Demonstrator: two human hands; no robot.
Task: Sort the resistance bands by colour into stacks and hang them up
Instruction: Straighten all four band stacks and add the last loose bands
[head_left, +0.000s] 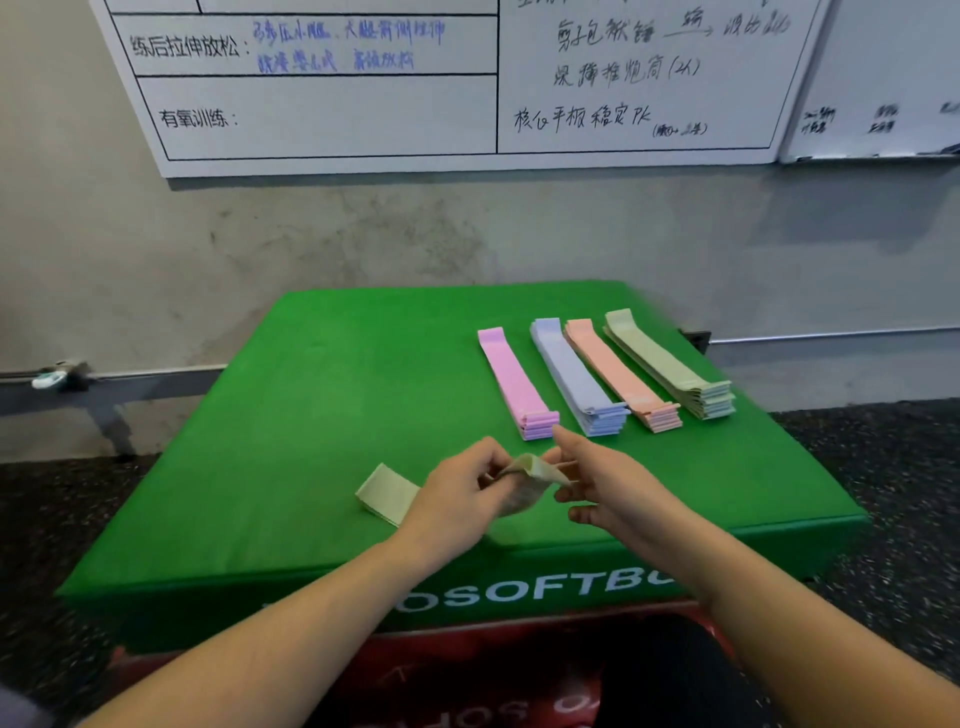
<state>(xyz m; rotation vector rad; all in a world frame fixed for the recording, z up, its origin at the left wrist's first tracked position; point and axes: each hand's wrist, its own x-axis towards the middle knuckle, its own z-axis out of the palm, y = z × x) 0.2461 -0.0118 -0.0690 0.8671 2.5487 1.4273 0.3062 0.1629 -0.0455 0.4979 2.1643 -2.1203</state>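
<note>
Both hands (524, 486) pinch, seemingly, a green band (530, 475) over green box (322, 395).

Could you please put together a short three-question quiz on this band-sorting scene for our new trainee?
1. True or false: the pink stack lies furthest left of the four stacks on the green mat.
2. Which colour is the loose band held between the left hand and the right hand? A pink, B blue, C pale green.
3. Fill in: that band belongs on the stack furthest ____.

Key
1. True; then come the blue stack, the peach stack and the green stack.
2. C; both hands pinch it.
3. Right, the green stack.
</note>
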